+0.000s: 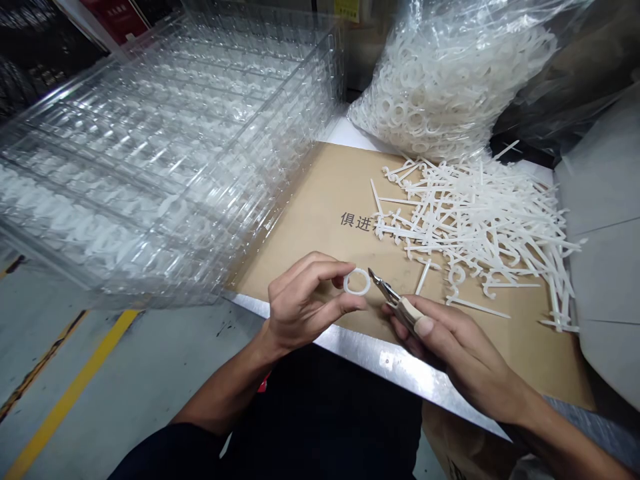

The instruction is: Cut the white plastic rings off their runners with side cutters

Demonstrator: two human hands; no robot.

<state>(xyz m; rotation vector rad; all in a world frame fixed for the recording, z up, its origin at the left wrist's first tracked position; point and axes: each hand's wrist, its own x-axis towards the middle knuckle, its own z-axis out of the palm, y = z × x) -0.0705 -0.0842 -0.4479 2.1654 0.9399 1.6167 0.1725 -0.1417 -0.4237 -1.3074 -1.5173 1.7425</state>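
Note:
Between the thumb and fingers of my left hand (pixel 313 293) is a white plastic ring (pixel 345 283), held up over the cardboard near the table's front edge. My right hand (pixel 450 333) grips a pair of nippers (pixel 406 308) with pale handles. Their metal jaws point up and left, with the tip close to the ring's right side; whether they touch I cannot tell. To the right of the nippers lies a heap of white plastic sprue pieces (pixel 480 220), some thin and straight, some with curled ends.
A large clear divided tray stack (pixel 200 153), its cells filled with white parts, stands at the left. Behind the heap sits a clear plastic bag (pixel 425 100) of white rings. Brown cardboard (pixel 310 213) covers the table, which has a metal front edge (pixel 385 360). A pale panel (pixel 605 233) borders the right.

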